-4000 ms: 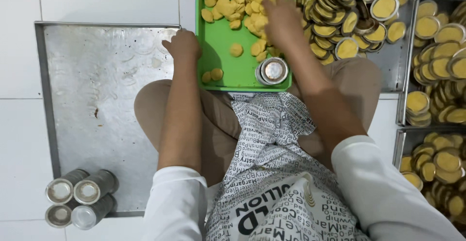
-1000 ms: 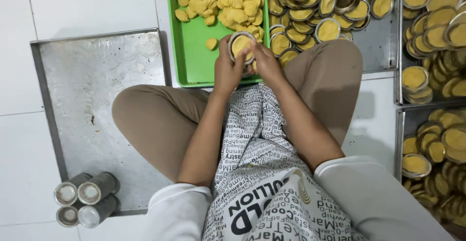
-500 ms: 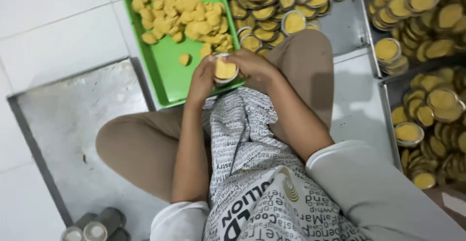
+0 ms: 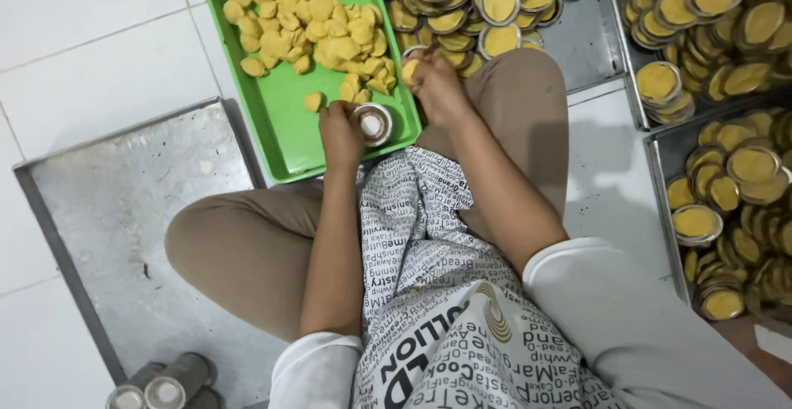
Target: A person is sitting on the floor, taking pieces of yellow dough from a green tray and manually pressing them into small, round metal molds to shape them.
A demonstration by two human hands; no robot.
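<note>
The left hand [image 4: 341,131] curls its fingers around a small empty metal tart mould [image 4: 373,123] at the near edge of the green tray [image 4: 280,120], while just right of it the right hand [image 4: 436,86] pinches a yellow dough piece [image 4: 410,70], beyond which lie the heaped dough pieces [image 4: 313,30] and filled moulds [image 4: 478,5].

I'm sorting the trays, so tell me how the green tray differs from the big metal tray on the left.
The green tray is bright plastic-looking green; the metal tray is dull grey with scuffs. The green tray holds a heap of yellow dough pieces and a small round tin by the left hand; the metal tray shows only stacked tins at its near corner. The green tray looks smaller. Both are rectangular, rimmed, and lie flat on the white tiled floor.
</note>
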